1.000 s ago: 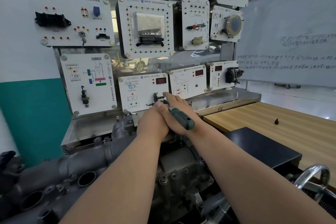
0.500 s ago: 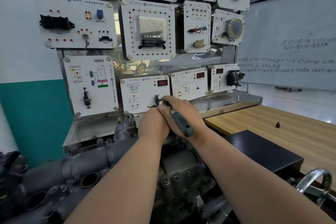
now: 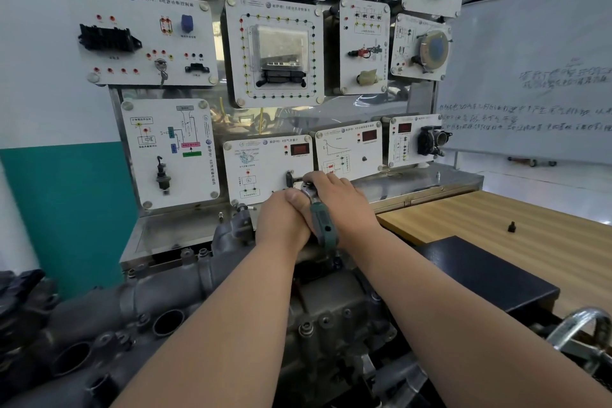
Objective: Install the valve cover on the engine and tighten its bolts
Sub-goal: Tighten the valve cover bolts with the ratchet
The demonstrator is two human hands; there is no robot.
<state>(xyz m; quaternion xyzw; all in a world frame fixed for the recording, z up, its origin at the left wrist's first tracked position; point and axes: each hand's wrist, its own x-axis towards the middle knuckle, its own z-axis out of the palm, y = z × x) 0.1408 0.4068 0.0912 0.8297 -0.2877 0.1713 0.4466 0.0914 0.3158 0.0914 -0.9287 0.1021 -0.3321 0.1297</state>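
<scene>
The grey engine (image 3: 334,305) lies lengthwise below me, and my forearms hide much of its top cover. Both hands meet at its far end on a ratchet wrench (image 3: 323,225) with a green handle and a silver head. My left hand (image 3: 281,222) grips the handle, thumb laid along its neck. Fingers of my right hand (image 3: 344,202) curl over the head. The bolt under the head is hidden. Two other bolts (image 3: 306,328) show on the near part of the engine.
An intake manifold (image 3: 132,301) with round ports runs along the left. A board of white training panels (image 3: 275,53) stands right behind the hands. To the right are a black box (image 3: 490,278), a wooden table (image 3: 546,242) with a small black part (image 3: 511,227), and a chrome handle (image 3: 583,318).
The green handle has swung from pointing down-right over my right wrist to pointing nearly straight toward me. Both hands stayed on the wrench.
</scene>
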